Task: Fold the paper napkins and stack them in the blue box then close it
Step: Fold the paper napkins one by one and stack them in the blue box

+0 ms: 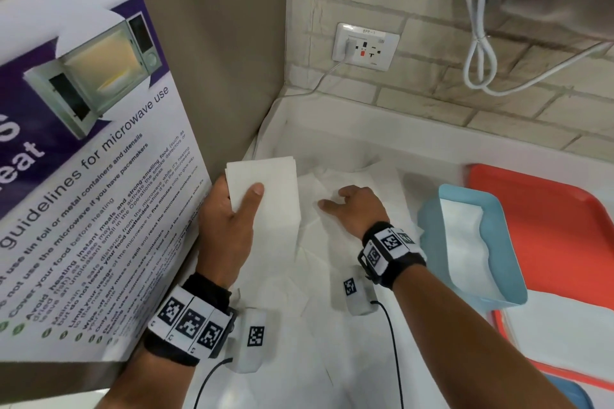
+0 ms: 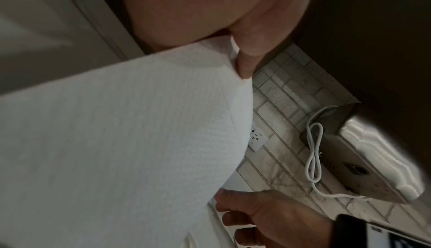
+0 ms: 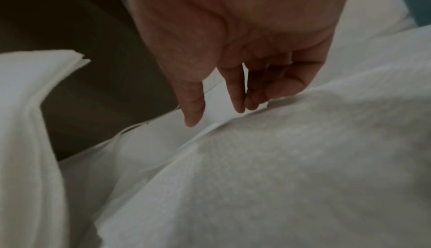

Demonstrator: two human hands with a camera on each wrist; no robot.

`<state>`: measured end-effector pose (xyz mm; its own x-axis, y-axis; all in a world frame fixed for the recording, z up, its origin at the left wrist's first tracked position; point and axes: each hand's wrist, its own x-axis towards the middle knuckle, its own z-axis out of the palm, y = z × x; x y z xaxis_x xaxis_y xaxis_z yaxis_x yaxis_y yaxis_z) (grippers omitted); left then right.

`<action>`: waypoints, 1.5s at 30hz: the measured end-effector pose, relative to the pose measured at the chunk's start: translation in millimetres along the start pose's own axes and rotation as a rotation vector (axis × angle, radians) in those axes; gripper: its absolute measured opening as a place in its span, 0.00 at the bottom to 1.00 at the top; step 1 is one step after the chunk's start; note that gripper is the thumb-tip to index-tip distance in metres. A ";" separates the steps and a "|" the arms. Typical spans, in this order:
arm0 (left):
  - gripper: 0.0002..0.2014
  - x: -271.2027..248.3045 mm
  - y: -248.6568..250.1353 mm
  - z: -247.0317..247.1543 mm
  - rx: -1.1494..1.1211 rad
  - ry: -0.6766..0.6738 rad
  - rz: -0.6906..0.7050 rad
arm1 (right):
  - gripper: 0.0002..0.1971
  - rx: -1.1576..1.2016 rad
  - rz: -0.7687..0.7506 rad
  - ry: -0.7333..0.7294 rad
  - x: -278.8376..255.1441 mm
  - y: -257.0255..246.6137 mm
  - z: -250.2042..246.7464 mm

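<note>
My left hand (image 1: 232, 206) holds a folded white napkin (image 1: 269, 189) above the counter, thumb on top and fingers underneath; the left wrist view shows that napkin (image 2: 116, 141) filling the frame under my thumb. My right hand (image 1: 352, 206) rests with relaxed fingers (image 3: 193, 108) on a pile of loose unfolded napkins (image 1: 349, 183) lying on the counter. The blue box (image 1: 505, 256) stands open to the right with folded napkins inside it. A blue piece at the bottom right corner (image 1: 571, 392) may be its lid.
A large microwave-guidelines poster (image 1: 83, 176) leans at the left, close to my left hand. An orange tray (image 1: 548, 209) lies under and behind the box. A wall socket (image 1: 365, 46) and a white cable (image 1: 481, 53) are on the brick wall behind.
</note>
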<state>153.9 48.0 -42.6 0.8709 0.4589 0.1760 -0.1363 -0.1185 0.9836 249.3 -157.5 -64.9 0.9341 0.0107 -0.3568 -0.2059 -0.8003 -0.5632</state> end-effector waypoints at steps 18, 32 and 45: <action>0.04 1.8 -7.5 2.0 -0.072 0.018 -0.062 | 0.10 0.890 0.109 0.058 -18.0 -1.0 -31.6; 0.12 15.8 12.3 13.3 -0.146 -0.019 -0.012 | 0.02 1.139 -0.348 -0.066 -92.3 -21.3 -118.6; 0.13 11.3 33.7 23.7 -0.199 -0.514 -0.208 | 0.08 0.112 -0.621 -0.477 -106.1 -61.9 -94.9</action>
<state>170.4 28.3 -8.4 0.9992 -0.0369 -0.0146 0.0189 0.1185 0.9928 190.7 -166.0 78.6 0.6669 0.7121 -0.2197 0.2605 -0.4990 -0.8265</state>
